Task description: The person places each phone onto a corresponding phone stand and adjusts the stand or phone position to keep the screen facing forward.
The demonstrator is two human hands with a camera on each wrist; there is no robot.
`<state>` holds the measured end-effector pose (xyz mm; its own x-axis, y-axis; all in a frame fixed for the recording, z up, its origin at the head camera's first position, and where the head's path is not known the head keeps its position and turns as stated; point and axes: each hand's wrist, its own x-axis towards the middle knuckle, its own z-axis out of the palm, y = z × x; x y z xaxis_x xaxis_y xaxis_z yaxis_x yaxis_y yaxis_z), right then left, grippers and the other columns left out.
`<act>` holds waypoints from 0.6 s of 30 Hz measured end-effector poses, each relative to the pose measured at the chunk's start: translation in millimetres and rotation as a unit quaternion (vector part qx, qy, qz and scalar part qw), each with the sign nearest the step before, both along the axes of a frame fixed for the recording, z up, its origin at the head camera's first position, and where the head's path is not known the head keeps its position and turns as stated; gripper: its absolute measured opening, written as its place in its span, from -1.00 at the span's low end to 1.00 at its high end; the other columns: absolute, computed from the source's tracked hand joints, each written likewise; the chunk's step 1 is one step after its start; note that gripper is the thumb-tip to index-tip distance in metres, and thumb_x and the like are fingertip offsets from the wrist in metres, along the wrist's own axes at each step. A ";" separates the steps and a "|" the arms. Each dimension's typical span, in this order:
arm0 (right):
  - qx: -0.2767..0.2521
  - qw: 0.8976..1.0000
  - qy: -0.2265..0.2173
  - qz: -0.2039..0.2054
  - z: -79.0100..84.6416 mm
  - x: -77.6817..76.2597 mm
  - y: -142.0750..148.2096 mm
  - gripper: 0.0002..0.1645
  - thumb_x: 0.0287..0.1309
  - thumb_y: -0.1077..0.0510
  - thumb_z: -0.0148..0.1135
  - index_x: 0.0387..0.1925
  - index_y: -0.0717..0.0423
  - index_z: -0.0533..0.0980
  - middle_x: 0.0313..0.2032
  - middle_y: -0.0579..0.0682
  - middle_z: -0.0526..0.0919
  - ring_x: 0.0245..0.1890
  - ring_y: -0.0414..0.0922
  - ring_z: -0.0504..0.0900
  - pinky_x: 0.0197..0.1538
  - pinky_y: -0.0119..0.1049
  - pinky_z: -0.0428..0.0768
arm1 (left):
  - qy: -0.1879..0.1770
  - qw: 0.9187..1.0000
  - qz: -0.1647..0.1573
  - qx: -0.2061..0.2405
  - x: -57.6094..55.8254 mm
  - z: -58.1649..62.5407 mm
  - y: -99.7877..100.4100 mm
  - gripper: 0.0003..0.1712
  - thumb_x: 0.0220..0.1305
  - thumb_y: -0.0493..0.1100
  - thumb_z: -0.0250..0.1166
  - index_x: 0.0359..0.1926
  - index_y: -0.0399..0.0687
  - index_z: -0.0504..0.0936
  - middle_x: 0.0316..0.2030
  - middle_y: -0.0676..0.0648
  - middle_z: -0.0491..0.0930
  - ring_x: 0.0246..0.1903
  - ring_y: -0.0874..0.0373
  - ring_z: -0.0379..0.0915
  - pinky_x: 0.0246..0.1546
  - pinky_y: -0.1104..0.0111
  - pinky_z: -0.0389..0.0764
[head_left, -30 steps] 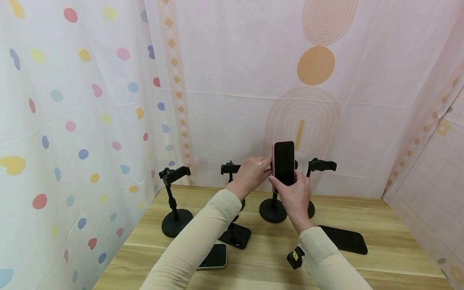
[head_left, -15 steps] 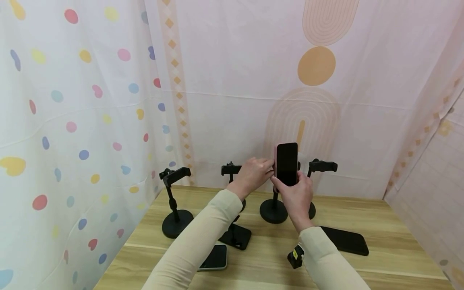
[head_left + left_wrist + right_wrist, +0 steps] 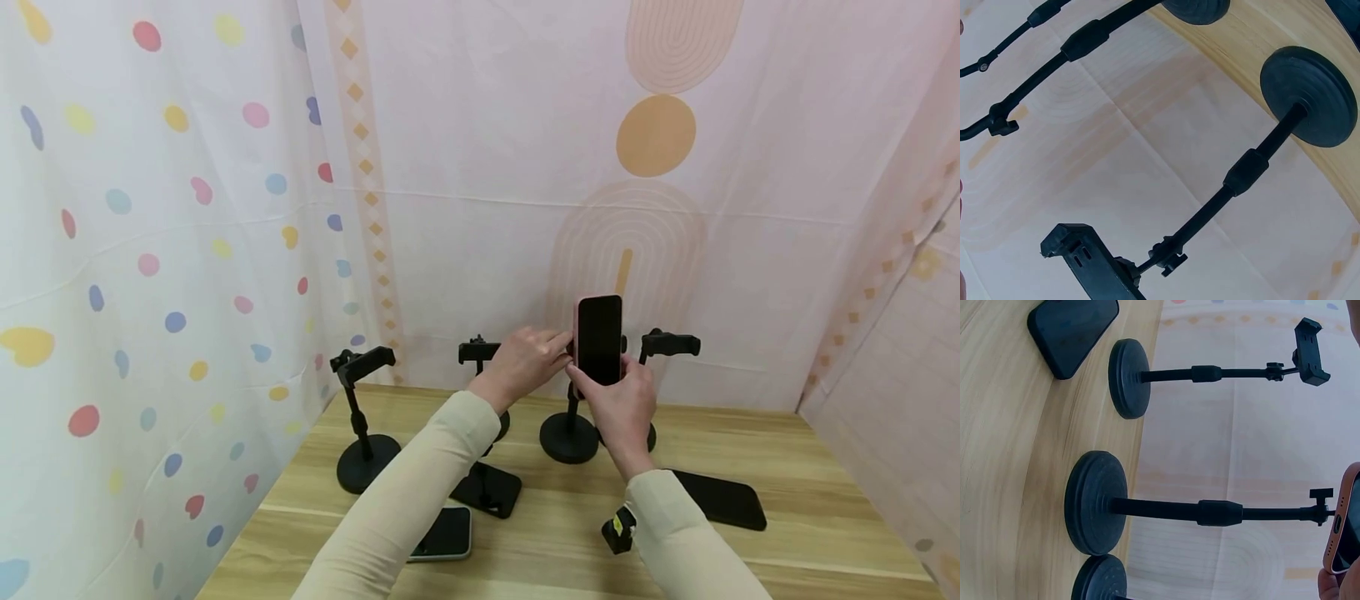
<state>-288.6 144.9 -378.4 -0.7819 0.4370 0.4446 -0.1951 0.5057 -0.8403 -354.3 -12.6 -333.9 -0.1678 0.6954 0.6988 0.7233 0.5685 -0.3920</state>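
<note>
My right hand (image 3: 622,404) grips a pink-edged phone (image 3: 600,340) by its lower part, with the thumb at its lower left. The phone stands upright, dark screen toward me. Behind it, a dark end of a black phone holder (image 3: 623,343) shows at the right edge. My left hand (image 3: 525,367) has bent fingers at the left edge, where they pinch the holder's other end; most of the holder is hidden. Below is the stand's round base (image 3: 568,437). In the right wrist view the phone's bottom edge (image 3: 1336,531) meets the top of the stand's pole (image 3: 1272,514).
More black phone stands stand on the wooden table (image 3: 547,533): one at the left (image 3: 363,362), one at the middle (image 3: 478,350), one at the right (image 3: 671,343). Phones lie flat: a black one (image 3: 723,500), another (image 3: 501,490) and a pale-edged one (image 3: 450,533). Curtains hang behind.
The phone and both hands have shifted slightly to the right. Both hands keep their places at the phone and holder.
</note>
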 end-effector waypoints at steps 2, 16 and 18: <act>0.004 1.000 0.004 -0.001 -0.1 0.0 0.4 -0.12 -0.11 -0.28 0.55 0.02 0.28 0.49 -0.11 0.18 0.47 -0.10 0.08 0.41 -0.02 0.05 0.41 | 0.008 1.000 0.000 -0.002 0.5 -0.3 -0.2 -0.70 0.26 -0.09 0.41 -0.04 -0.13 0.70 -0.26 0.00 0.73 -0.35 0.21 0.66 -0.27 0.39 0.62; 0.001 1.000 0.010 -0.004 -1.3 -2.1 -3.1 -0.08 -0.10 -0.30 0.53 0.09 0.27 0.47 -0.07 0.17 0.48 -0.09 0.08 0.43 -0.03 0.06 0.46 | 0.037 0.999 0.023 -0.018 2.9 2.6 -3.9 -0.68 0.26 -0.07 0.42 -0.04 -0.13 0.70 -0.31 0.00 0.72 -0.38 0.24 0.65 -0.31 0.49 0.61; 0.000 1.000 0.006 -0.007 -1.7 -1.2 -1.1 -0.08 -0.09 -0.28 0.54 0.11 0.28 0.45 -0.06 0.18 0.46 -0.09 0.09 0.43 -0.03 0.07 0.47 | 0.044 0.999 0.020 -0.021 3.3 2.1 -2.6 -0.69 0.26 -0.07 0.42 -0.05 -0.13 0.70 -0.29 0.01 0.73 -0.38 0.25 0.65 -0.32 0.50 0.62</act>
<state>-289.8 143.8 -380.1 -0.7705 0.4483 0.4531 -0.1977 0.5077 -0.8385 -351.0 -15.3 -331.9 -0.1350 0.7187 0.6821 0.6616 0.5779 -0.4778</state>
